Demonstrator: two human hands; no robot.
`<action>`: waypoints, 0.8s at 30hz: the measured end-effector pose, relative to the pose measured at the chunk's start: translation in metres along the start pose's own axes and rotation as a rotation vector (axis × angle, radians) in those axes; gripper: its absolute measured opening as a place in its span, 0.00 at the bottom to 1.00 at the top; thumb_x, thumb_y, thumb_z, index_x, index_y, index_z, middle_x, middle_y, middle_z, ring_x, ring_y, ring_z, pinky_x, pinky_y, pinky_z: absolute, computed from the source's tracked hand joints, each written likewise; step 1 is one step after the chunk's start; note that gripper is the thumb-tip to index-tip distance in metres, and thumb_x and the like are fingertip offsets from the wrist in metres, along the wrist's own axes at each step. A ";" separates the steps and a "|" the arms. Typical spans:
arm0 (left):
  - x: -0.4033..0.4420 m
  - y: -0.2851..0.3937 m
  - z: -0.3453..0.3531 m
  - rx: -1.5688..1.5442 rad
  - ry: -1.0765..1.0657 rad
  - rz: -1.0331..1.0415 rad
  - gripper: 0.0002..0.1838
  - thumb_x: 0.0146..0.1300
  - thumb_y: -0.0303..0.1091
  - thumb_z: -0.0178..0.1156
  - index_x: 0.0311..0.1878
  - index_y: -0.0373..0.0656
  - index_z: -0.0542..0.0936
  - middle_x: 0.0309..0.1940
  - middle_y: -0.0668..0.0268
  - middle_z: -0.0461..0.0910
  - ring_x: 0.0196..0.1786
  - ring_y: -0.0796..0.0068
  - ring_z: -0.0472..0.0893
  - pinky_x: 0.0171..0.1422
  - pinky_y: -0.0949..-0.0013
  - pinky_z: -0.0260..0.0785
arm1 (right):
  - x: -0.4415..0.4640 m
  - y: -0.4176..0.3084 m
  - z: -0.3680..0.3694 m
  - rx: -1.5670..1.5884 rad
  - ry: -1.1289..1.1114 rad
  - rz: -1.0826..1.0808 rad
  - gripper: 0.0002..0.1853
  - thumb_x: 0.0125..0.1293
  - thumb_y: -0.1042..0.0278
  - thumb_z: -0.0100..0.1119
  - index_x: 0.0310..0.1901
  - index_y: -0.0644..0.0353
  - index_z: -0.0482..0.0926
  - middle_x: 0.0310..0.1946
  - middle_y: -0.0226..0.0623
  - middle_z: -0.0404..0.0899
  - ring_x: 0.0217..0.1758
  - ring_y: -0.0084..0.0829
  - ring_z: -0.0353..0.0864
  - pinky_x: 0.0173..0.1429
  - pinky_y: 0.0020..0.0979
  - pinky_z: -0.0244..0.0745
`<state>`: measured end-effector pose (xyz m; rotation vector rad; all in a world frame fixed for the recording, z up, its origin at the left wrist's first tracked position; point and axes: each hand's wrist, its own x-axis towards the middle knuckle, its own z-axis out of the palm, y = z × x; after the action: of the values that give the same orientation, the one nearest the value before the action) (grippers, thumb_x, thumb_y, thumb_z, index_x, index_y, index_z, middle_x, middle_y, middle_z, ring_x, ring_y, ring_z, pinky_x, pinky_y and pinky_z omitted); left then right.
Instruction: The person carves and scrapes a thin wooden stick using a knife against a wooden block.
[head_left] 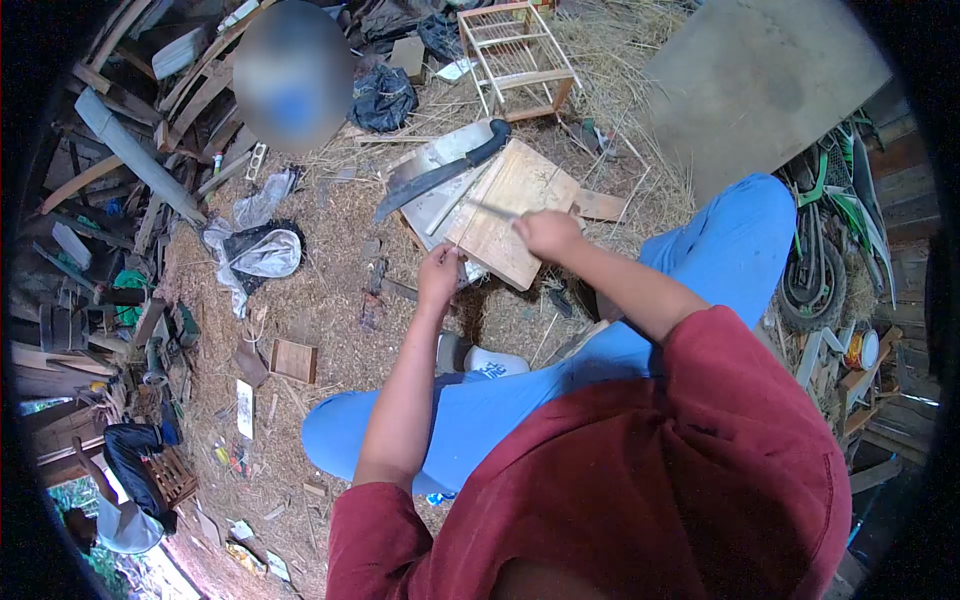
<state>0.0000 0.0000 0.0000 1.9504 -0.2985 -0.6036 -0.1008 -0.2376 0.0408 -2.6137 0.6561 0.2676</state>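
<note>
across the sitter's lap hung a creased maroon shirt [640, 480], above blue trousers [700, 240] with the knees spread wide. ahead of the lap, both hands were at a flat wooden block [525, 185], pale, smooth-faced and squared at the corners, its long axis slanting away from the sitter toward the right. the left hand [438, 275] had its fingertips pinched close together at the block's left corner; i could not tell what, if anything, sat between them. the right hand [548, 235] was closed in a fist round the grip end of a narrow, dark knife [493, 209], which lay over the block's face and pointed to the sitter's left and slightly away.

just beyond, a machete [430, 183] rested on a dull grey sheet [440, 153], its broad dark blade aimed left and back toward the sitter, its curved black handle reaching away right. the ground [340, 230] was rough with chips and straw. farther off was a slatted wooden frame [530, 78] near a crumpled black plastic bag [383, 98]; to the right, a motorbike [840, 200] with green parts and a big flat panel [765, 90]. another person [130, 525] sat well off to the left.
</note>
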 end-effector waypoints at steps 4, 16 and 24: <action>-0.019 0.004 0.024 -0.118 -0.031 -0.009 0.12 0.74 0.34 0.56 0.45 0.38 0.85 0.34 0.67 0.86 0.34 0.78 0.79 0.43 0.71 0.71 | -0.007 0.016 -0.012 -0.081 -0.022 0.038 0.30 0.79 0.43 0.40 0.44 0.60 0.87 0.40 0.55 0.87 0.46 0.53 0.88 0.53 0.52 0.81; -0.019 0.020 0.004 -0.054 0.054 -0.006 0.13 0.74 0.36 0.56 0.40 0.38 0.84 0.31 0.66 0.84 0.34 0.78 0.79 0.41 0.69 0.71 | 0.019 0.033 0.012 0.252 0.118 0.242 0.35 0.78 0.42 0.38 0.43 0.70 0.85 0.43 0.64 0.84 0.50 0.62 0.84 0.61 0.53 0.76; -0.054 0.094 -0.005 -0.563 -0.133 -0.124 0.07 0.80 0.40 0.50 0.51 0.49 0.73 0.20 0.77 0.57 0.21 0.81 0.60 0.27 0.72 0.60 | 0.030 0.023 -0.058 0.959 0.085 0.295 0.33 0.75 0.37 0.49 0.38 0.66 0.82 0.25 0.42 0.79 0.24 0.38 0.79 0.32 0.41 0.73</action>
<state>-0.0374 -0.0126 0.1007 1.3956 -0.0741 -0.8019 -0.0815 -0.2937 0.0754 -1.6177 0.9136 -0.0746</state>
